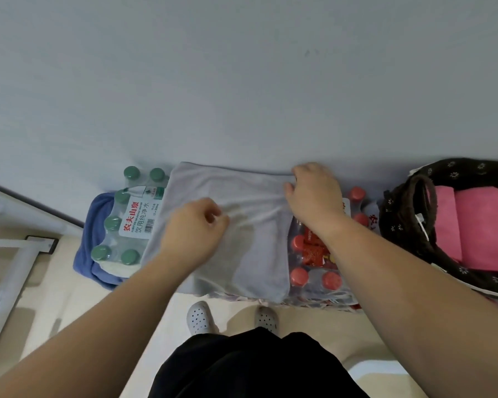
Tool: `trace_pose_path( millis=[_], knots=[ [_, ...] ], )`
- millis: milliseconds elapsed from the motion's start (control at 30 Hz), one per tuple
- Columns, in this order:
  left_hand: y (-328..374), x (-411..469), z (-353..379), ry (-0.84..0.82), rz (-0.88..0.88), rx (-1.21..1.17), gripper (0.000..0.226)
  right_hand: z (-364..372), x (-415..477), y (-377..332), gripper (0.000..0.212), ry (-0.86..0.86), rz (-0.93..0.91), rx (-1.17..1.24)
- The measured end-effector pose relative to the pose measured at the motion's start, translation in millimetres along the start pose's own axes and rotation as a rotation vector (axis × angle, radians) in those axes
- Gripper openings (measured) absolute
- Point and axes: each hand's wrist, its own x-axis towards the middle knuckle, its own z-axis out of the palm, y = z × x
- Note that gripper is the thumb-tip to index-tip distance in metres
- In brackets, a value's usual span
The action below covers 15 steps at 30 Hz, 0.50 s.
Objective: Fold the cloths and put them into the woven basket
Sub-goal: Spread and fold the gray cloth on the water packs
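Left hand (196,228) and right hand (314,193) each pinched the grey cloth (242,259); uneven water-bottle packs (133,219) beneath could skew the fold

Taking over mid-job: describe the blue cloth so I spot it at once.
Against the wall, left of the red-capped bottle pack, stands the green-capped pack. The blue cloth lies bunched around that pack's left and near edges, seemingly partly under it. Unlike the grey cloth held by the left hand and right hand and the pink cloths in the basket, it is crumpled and untouched.
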Motion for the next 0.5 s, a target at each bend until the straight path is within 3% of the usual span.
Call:
trace_pose_path(
  millis=[167, 333, 500],
  knots=[
    [-46, 52, -21, 0.155, -0.084, 0.087, 0.038, 14, 9, -10, 0.034, -0.026, 0.077, -0.198],
    [-63, 83, -23, 0.096, -0.134, 0.134, 0.049, 21, 15, -21, 0.029, -0.063, 0.266, -0.018],
    [-67, 104, -23, -0.001, -0.200, 0.187, 0.043, 27, 24, -19, 0.026, -0.149, 0.290, -0.001]
  ],
)
